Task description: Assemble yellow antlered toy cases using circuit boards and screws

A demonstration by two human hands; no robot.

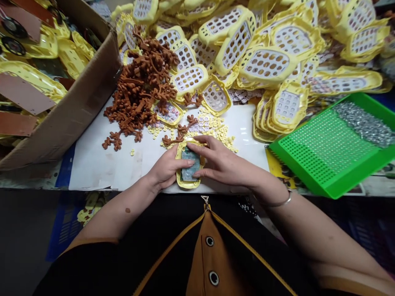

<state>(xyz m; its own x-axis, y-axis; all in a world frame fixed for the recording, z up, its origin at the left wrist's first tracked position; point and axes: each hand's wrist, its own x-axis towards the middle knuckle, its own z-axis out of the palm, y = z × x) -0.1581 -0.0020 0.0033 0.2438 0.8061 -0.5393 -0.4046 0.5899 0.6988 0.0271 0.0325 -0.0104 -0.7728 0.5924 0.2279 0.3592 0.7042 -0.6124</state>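
Note:
A yellow plastic shell (187, 183) with a greenish circuit board (189, 166) set in it lies on the white sheet (98, 160) near the front edge. My left hand (168, 168) grips its left side, thumb pressing on the board. My right hand (220, 162) lies over its right side, fingers bent onto the board and the shell's top edge. Small pale yellow and pink buttons (212, 125) are scattered just behind the hands.
A heap of brown rubber pieces (140, 86) sits at the back left. Many yellow shells with white keypads (265, 61) pile across the back. A green perforated tray (327, 148) with metal parts (365, 123) stands at the right. A cardboard box (70, 107) of yellow parts is left.

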